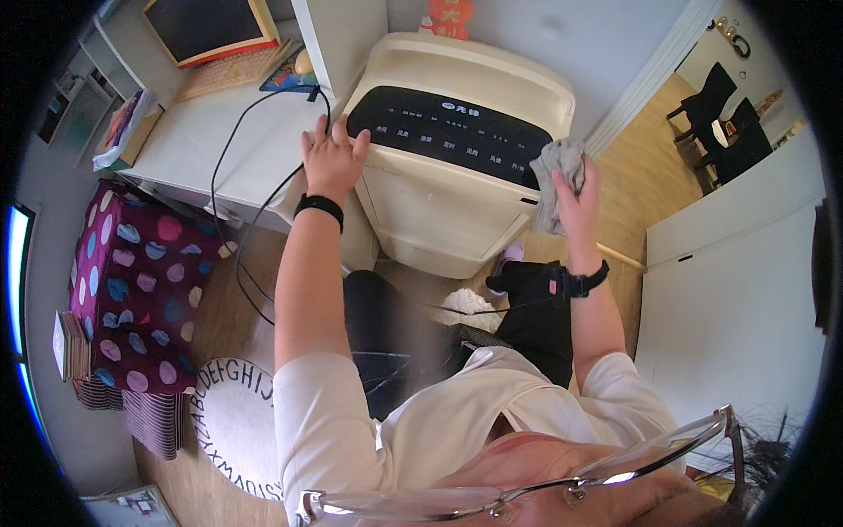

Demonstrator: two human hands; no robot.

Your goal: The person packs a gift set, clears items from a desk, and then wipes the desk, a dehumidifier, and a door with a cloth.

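Note:
A cream floor-standing appliance (435, 217), perhaps an air cooler, stands before me with a black control panel (454, 132) on its top. My left hand (334, 155) rests with spread fingers on the panel's left end, beside a white desk. A crumpled grey cloth (558, 178) is gripped in my right hand (581, 197) at the appliance's right front corner. The cloth touches the panel's right end and hangs down over the side. I wear a black band on each wrist.
A black cable (214, 178) loops from the white desk (197, 145) down past my left forearm. A wooden-framed board (204, 29) stands on the desk. Left are a polka-dot cloth cover (145, 290) and a round letter rug (237, 428). A white fluffy thing (469, 306) lies on the floor.

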